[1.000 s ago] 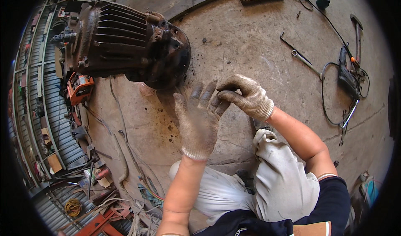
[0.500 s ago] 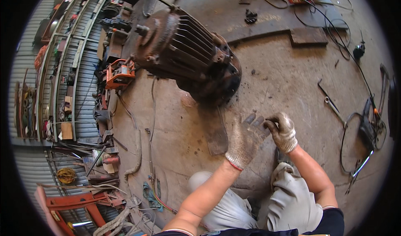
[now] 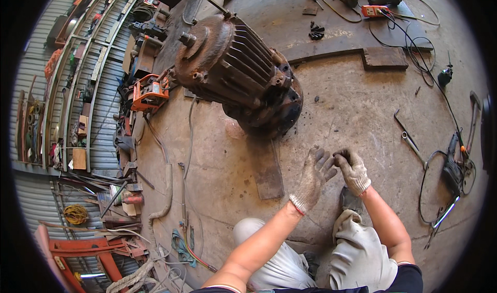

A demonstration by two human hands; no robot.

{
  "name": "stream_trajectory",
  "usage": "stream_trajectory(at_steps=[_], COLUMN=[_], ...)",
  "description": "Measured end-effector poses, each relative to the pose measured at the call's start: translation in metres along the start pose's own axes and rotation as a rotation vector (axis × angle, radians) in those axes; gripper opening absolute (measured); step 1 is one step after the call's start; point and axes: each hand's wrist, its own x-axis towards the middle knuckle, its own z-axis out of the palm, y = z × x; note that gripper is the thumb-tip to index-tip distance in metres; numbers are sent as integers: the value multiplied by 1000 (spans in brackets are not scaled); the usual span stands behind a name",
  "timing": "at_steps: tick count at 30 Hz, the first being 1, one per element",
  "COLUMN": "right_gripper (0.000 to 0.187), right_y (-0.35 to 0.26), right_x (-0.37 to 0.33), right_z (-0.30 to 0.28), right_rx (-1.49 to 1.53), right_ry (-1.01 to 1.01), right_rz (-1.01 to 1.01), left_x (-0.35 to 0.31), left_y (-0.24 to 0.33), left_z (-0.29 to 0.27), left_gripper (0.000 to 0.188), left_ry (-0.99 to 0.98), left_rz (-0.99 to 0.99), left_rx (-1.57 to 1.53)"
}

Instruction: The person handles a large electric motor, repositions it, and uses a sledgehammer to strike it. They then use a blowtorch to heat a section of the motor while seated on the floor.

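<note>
My left hand (image 3: 312,176), in a dirty knitted work glove, is held open above the concrete floor with its fingers apart and nothing in it. Close beside it, my right hand (image 3: 354,175), in a matching glove, has thumb and fingers pinched together. Whatever they may hold is too small or dark to make out. In front of my hands stands a rusty finned electric motor (image 3: 233,67) with a shaft stub on top and a dark flange below. A flat brown plate (image 3: 270,181) sticks out from under it toward me.
Right of my hands lie a wrench (image 3: 412,144), a corded drill (image 3: 453,169) and a hammer (image 3: 473,118). At the far side, a steel plate (image 3: 290,13) carries dark bolts (image 3: 316,32) and an orange power box (image 3: 375,10). A hose (image 3: 169,194) and an orange machine (image 3: 150,92) are left.
The whole view has shifted slightly, with the motor appearing a little farther right. My left hand has turned more edge-on, its fingers still spread; the right keeps its pinch.
</note>
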Motion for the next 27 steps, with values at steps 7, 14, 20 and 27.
stream_trajectory(at_steps=[7,14,20,27], right_gripper=[31,32,27,32], right_y=[4,9,3,17], right_x=[-3,0,-9,-1], right_z=[-6,-13,-2,-6], right_rx=[235,211,230,269], right_ry=[-72,-122,-108,-125], right_rz=[95,179,146,305], left_x=[5,5,7,3], left_y=[-4,-13,-21,-23], left_z=[9,-3,-18,-15], left_gripper=[82,77,76,80], left_ry=[70,35,0,3], left_rz=[-50,-105,-14,-123], left_rx=[-18,-18,-55,-56])
